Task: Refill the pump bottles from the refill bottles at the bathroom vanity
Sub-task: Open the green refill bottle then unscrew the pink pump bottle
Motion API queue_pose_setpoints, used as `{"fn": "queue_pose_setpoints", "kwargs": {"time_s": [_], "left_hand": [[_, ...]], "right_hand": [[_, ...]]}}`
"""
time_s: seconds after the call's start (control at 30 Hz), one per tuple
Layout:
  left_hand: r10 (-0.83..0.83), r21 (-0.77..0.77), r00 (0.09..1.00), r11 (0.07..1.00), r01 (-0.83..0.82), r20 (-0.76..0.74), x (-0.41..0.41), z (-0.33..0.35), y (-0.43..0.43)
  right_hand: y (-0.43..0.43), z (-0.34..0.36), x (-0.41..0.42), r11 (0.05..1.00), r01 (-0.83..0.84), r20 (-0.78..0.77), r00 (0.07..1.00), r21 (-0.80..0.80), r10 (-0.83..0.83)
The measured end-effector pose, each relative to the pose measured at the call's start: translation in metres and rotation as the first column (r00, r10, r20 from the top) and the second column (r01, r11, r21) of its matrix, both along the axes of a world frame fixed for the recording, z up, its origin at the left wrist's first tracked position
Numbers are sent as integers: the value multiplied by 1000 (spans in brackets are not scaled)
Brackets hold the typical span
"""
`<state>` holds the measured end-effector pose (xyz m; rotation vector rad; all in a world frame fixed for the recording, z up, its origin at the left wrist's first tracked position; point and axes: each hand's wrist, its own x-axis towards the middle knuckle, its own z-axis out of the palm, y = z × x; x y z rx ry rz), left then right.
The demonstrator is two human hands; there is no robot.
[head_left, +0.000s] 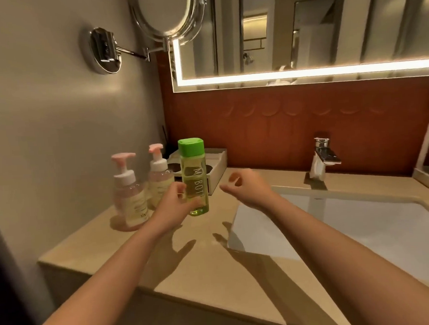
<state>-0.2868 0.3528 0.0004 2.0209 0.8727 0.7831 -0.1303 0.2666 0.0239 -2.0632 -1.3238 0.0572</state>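
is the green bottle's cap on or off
On. The green cap sits closed atop the upright green bottle, which stands on the counter while the left hand grips its lower part.

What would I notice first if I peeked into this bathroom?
Probably the bright green bottle standing on the counter, with the left hand gripping its lower part while the right hand hovers beside it. Just left stand two pink-topped pump bottles, and a glowing mirror shines on the wall above.
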Motion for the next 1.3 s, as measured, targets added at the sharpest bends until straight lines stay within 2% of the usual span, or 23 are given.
{"fn": "queue_pose_setpoints", "kwargs": {"time_s": [0.17, 0.37, 0.43, 0.57, 0.63, 0.77, 0.93, 1.13, 1.3], "left_hand": [[99, -104, 992, 990, -91, 74, 23, 9, 49], [118, -190, 951, 980, -65, 285, 57, 10, 81], [109, -254, 926, 967, -14, 363, 63, 9, 84], [146, -482, 764, 844, 235, 629, 69, 9, 86], [144, -471, 762, 852, 229, 631, 69, 7, 86], [49, -352, 858, 922, 158, 512, 66, -5, 87], [-11, -267, 903, 954, 139, 430, 54, -8, 63], [-8, -268, 887, 952, 148, 461, 37, -17, 33], [-62, -155, 902, 978, 141, 426, 22, -20, 24]], "right_hand": [[63, 35, -6, 993, 19, 51, 998, 116, -25], [118, 63, -13, 999, -35, 142, 989, 40, 29], [128, 68, -14, 999, -35, 153, 988, -8, 35], [140, 73, -9, 999, -9, 184, 983, -39, 16], [140, 72, -7, 1000, -10, 188, 982, -26, 15], [130, 74, -7, 999, -36, 242, 969, -23, 40], [112, 73, -10, 998, -16, 314, 949, -62, 35], [80, 72, -24, 998, -44, 354, 934, -41, 56], [60, 72, -34, 995, -95, 342, 934, -32, 100]]}}
